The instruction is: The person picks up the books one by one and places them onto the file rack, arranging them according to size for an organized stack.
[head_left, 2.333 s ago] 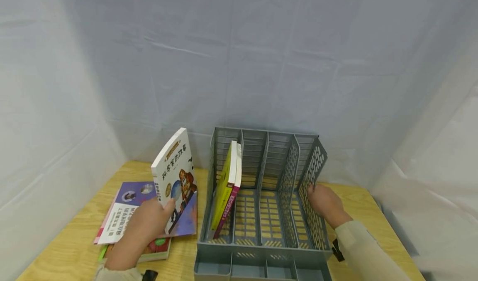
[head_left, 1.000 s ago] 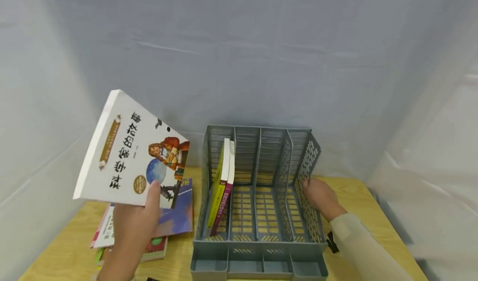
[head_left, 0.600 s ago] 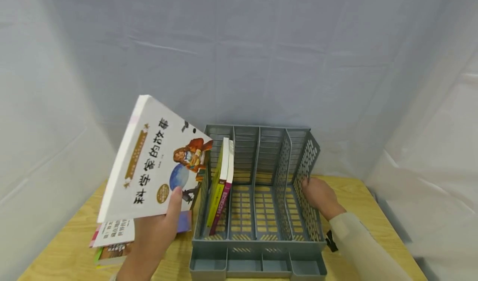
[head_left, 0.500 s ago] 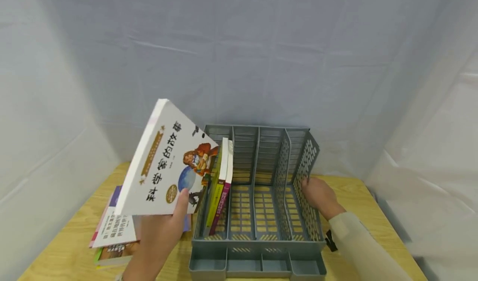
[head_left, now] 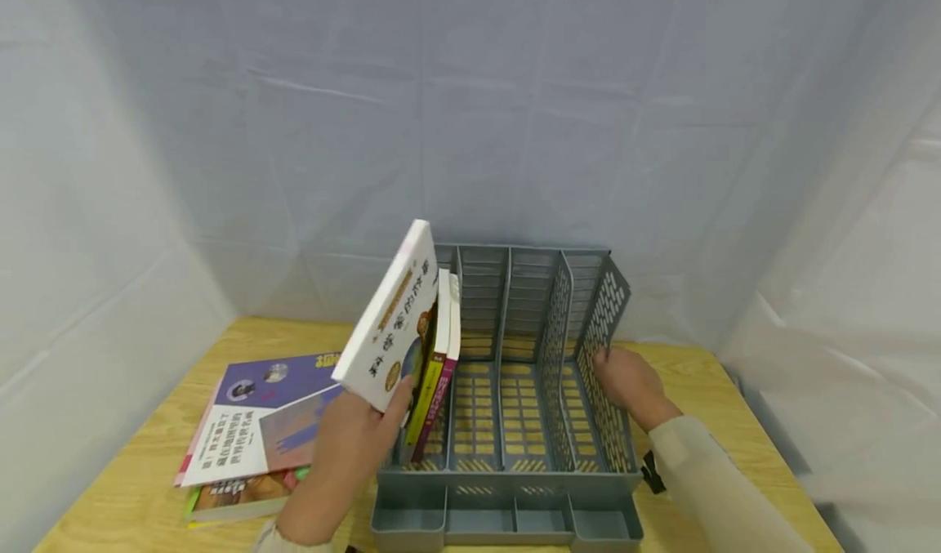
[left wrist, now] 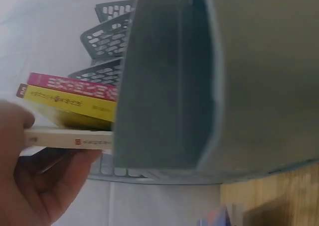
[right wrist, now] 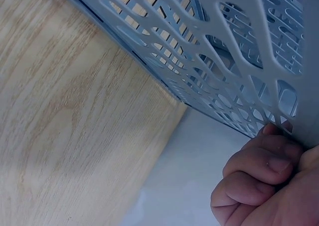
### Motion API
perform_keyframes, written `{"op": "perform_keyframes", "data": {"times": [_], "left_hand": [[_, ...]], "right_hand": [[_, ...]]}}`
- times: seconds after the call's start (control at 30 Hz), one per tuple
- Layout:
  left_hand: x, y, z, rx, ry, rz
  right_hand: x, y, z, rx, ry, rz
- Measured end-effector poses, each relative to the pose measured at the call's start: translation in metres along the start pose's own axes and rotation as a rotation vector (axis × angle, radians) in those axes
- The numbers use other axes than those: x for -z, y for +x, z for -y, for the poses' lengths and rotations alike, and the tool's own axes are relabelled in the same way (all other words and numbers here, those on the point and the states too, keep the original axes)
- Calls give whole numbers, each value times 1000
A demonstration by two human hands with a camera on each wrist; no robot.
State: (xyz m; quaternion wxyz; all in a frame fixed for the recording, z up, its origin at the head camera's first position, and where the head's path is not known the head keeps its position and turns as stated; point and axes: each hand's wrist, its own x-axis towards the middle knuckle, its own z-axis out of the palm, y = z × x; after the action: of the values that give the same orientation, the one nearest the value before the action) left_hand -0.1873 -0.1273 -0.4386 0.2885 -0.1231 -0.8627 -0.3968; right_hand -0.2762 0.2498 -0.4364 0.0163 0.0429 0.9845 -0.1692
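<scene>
Pale sheeting point(head_left: 478, 112) flanks the wood-grain table point(head_left: 132, 463), where the left hand point(head_left: 353, 439) grips a white book point(head_left: 393, 324) at the leftmost slot of a grey rack point(head_left: 507, 481) whose side the right hand point(head_left: 634, 383) clasps.

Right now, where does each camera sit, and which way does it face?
Head: worn on the head, facing forward and down at the gray rack; left hand, right hand and sleeves show.
Left wrist: on that wrist, facing the white book held by left fingers.
Right wrist: on that wrist, facing right fingers curled at the rack's side.
Head and left wrist share the book and rack.
</scene>
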Motion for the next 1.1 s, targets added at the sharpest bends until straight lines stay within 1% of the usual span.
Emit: {"op": "perform_keyframes", "data": {"times": [0.07, 0.13, 0.2, 0.3, 0.37, 0.43, 0.53, 0.6, 0.7, 0.77, 0.83, 0.9, 1.0, 1.1], "left_hand": [[-2, 0, 1, 8, 97, 67], [-4, 0, 2, 26, 154, 138], [-5, 1, 3, 63, 169, 199], [-6, 3, 6, 82, 173, 266], [-8, 5, 8, 64, 199, 336], [-10, 7, 11, 22, 236, 405], [-13, 8, 14, -31, 251, 494], [-14, 8, 17, -64, 247, 504], [-12, 8, 19, -63, 205, 549], [-9, 10, 21, -49, 154, 588], [-4, 13, 22, -15, 99, 634], [0, 15, 24, 10, 59, 657], [4, 18, 24, 30, 51, 668], [4, 20, 23, 33, 65, 648]], "right_hand": [[1, 0, 0, 1, -1, -2], [1, 0, -1, -1, -5, -1], [2, -1, 0, -1, -8, -6], [2, -1, 1, 7, -13, -12], [3, -2, 1, 7, -13, -16], [3, -3, 1, 5, -15, -20], [3, -4, -1, -6, -13, -19], [3, -4, -2, -10, -9, -18], [3, -6, -3, -13, 8, -15], [4, -6, -4, -9, 28, -12], [4, -7, -6, -2, 58, -11], [5, -8, -8, 11, 80, -22], [4, -11, -12, 42, 86, -64], [3, -15, -15, 89, 57, -132]]}}
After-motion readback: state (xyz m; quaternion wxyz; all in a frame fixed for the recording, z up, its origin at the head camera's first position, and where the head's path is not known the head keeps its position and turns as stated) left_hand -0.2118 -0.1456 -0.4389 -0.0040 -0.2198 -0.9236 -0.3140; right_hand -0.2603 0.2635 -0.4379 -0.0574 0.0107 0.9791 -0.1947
